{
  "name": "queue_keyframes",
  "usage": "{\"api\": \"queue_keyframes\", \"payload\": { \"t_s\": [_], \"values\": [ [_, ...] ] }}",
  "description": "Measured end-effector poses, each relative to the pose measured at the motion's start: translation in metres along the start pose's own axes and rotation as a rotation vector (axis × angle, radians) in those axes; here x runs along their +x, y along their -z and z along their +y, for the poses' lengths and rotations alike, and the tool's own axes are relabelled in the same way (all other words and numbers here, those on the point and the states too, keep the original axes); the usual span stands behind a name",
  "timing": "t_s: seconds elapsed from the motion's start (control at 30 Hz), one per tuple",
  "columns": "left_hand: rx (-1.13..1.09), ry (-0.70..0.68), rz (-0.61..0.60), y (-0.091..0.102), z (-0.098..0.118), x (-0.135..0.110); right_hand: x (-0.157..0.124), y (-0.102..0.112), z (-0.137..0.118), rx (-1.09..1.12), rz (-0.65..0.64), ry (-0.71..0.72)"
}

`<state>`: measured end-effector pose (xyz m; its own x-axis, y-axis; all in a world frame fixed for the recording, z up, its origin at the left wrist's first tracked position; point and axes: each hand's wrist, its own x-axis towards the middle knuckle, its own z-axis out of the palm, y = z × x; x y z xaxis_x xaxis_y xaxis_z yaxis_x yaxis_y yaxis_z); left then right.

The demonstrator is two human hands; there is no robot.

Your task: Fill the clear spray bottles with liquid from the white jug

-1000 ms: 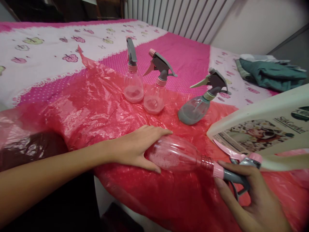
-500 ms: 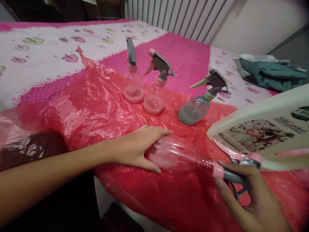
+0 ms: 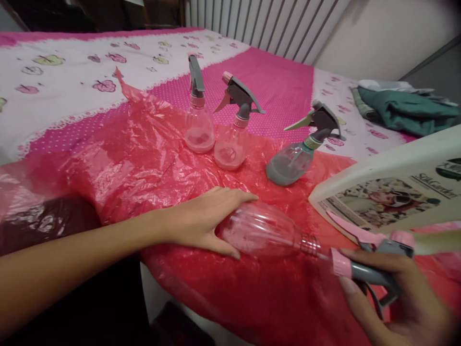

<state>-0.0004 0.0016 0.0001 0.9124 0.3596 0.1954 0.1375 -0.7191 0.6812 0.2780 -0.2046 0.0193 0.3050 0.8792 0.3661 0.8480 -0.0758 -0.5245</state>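
Left hand (image 3: 201, 222) flat-cupped around base of clear spray bottle (image 3: 261, 229), palm and fingers on its side, pinning it down. Bottle lying sideways on red plastic sheet (image 3: 137, 154), threaded neck pointing right, residue inside. Right hand (image 3: 399, 300) closed round grey-pink trigger sprayer head (image 3: 367, 262), pink collar just off bottle neck, small gap between collar and threads; thin dip tube hard to make out, slightly blurred. Pink trigger lever sticking up-left above right hand.

Behind: two upright pink-tinted spray bottles (image 3: 199, 120) (image 3: 232, 137) side by side on sheet, sprayers on. Grey-green spray bottle (image 3: 293, 161) tilted, to their right, near sheet edge. Large cream container with printed label (image 3: 392, 192) at right, close to camera, above right hand. Pink and white bedspread (image 3: 54, 72) under everything. Folded teal cloth (image 3: 403, 108) far right, well apart from bottles.
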Motion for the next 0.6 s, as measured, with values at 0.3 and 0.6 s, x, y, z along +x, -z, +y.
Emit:
{"api": "queue_keyframes", "payload": {
  "t_s": [0.3,0.6],
  "values": [
    [0.004,0.007,0.002,0.0001,0.0010,0.0000,0.0014,-0.0064,-0.0085,0.070,-0.016,-0.105],
    [0.016,-0.008,0.007,-0.0004,0.0008,0.0009,-0.0007,-0.0041,-0.0038,0.034,-0.007,-0.027]
  ]
}}
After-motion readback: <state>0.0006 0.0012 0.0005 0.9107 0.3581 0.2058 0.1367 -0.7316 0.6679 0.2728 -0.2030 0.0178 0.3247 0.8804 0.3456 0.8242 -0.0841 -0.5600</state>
